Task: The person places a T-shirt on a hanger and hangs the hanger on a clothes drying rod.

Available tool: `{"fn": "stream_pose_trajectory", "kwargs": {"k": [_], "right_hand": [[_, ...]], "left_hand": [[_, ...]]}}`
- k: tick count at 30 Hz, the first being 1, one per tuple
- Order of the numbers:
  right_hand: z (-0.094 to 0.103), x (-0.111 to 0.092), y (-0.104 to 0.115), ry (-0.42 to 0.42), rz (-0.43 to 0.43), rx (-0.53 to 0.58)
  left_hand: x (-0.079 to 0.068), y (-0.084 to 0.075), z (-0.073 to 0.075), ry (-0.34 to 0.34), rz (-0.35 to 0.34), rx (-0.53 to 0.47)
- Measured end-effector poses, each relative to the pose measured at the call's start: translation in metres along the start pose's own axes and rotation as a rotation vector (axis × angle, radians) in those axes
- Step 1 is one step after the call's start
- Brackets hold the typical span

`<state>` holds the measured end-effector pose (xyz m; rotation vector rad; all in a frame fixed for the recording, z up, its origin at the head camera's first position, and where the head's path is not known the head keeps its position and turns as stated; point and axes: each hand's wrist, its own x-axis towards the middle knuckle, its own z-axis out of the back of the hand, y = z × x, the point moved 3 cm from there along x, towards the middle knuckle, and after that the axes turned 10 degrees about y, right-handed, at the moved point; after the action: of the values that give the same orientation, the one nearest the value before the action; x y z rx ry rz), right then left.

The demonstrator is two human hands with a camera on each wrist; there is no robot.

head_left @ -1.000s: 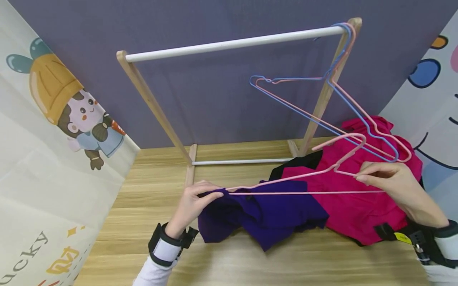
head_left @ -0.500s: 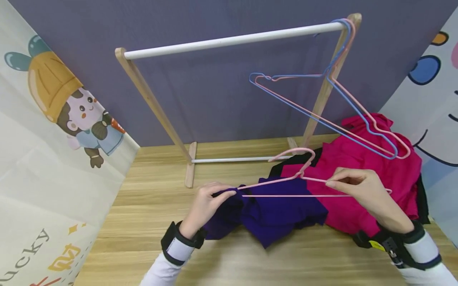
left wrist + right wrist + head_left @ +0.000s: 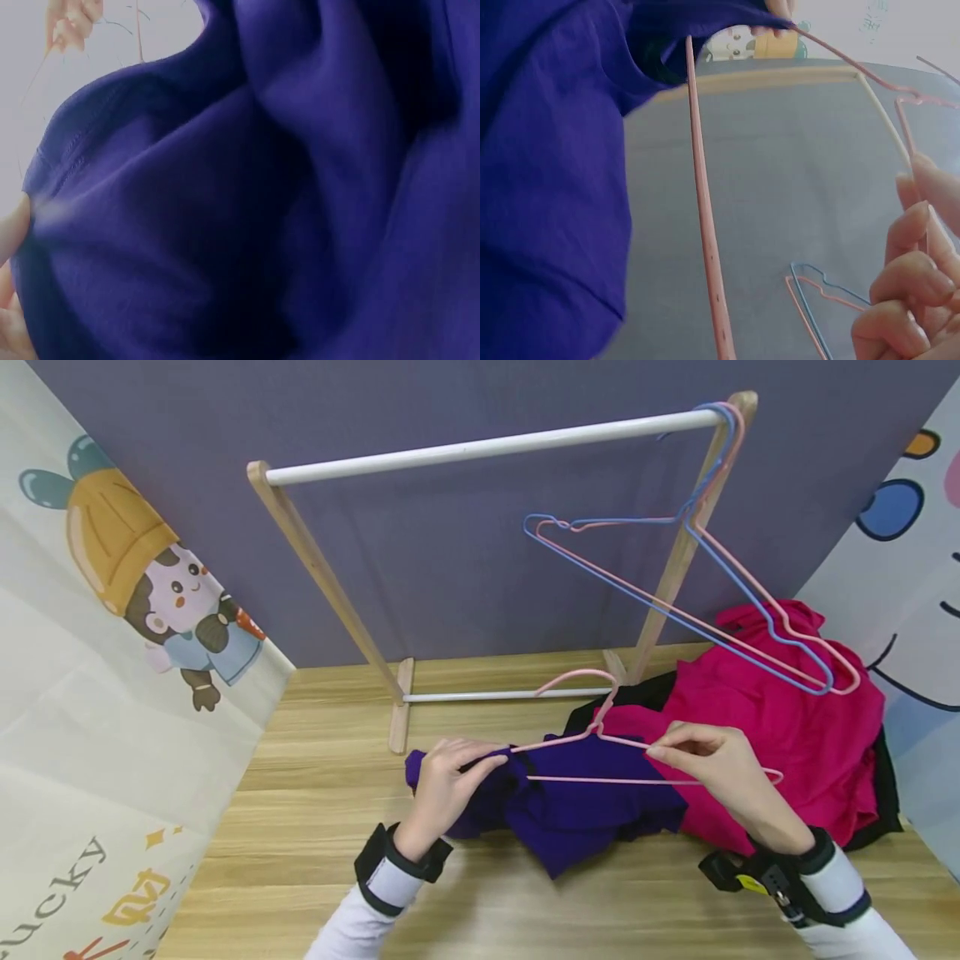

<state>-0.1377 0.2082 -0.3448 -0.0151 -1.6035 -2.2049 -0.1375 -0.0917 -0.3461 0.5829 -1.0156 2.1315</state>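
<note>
A dark purple garment (image 3: 600, 814) of soft cloth lies partly on the wooden floor, its left part lifted. My left hand (image 3: 450, 781) pinches its edge between thumb and fingers. Stitching runs along that edge of the garment (image 3: 150, 172) in the left wrist view. My right hand (image 3: 712, 764) pinches the right shoulder of a pink hanger (image 3: 555, 742), whose hook points up and left. The hanger's left end is hidden inside the garment near my left fingers. In the right wrist view, the bottom bar of the hanger (image 3: 705, 202) runs up into the garment's opening.
A rack with a white top rail (image 3: 487, 447) and wooden legs stands against the grey-purple wall. A blue hanger (image 3: 600, 575) and another pink hanger (image 3: 780, 625) hang at the rail's right end. Below lie a magenta garment (image 3: 810, 760) and black cloth (image 3: 888, 802).
My right hand has moved left with the pink hanger, and the hanger's left end has gone deeper into the purple garment. My left hand has shifted right with the garment's edge.
</note>
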Motion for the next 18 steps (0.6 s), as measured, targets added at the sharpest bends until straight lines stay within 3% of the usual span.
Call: {"fn": "stream_pose_trajectory", "kwargs": {"k": [4, 7, 13, 18], "right_hand": [[-0.004, 0.001, -0.030, -0.011, 0.030, 0.032], [-0.008, 0.002, -0.041, -0.014, 0.071, 0.097], [-0.022, 0.002, -0.002, -0.065, -0.009, 0.089], [-0.027, 0.001, 0.011, -0.115, -0.081, 0.085]], "left_hand": [[0.002, -0.003, -0.005, -0.027, -0.018, -0.016], [0.006, -0.006, -0.007, -0.036, -0.019, -0.047], [0.016, -0.012, -0.008, -0.049, -0.030, -0.056], [0.023, -0.016, -0.009, -0.085, -0.049, -0.029]]}}
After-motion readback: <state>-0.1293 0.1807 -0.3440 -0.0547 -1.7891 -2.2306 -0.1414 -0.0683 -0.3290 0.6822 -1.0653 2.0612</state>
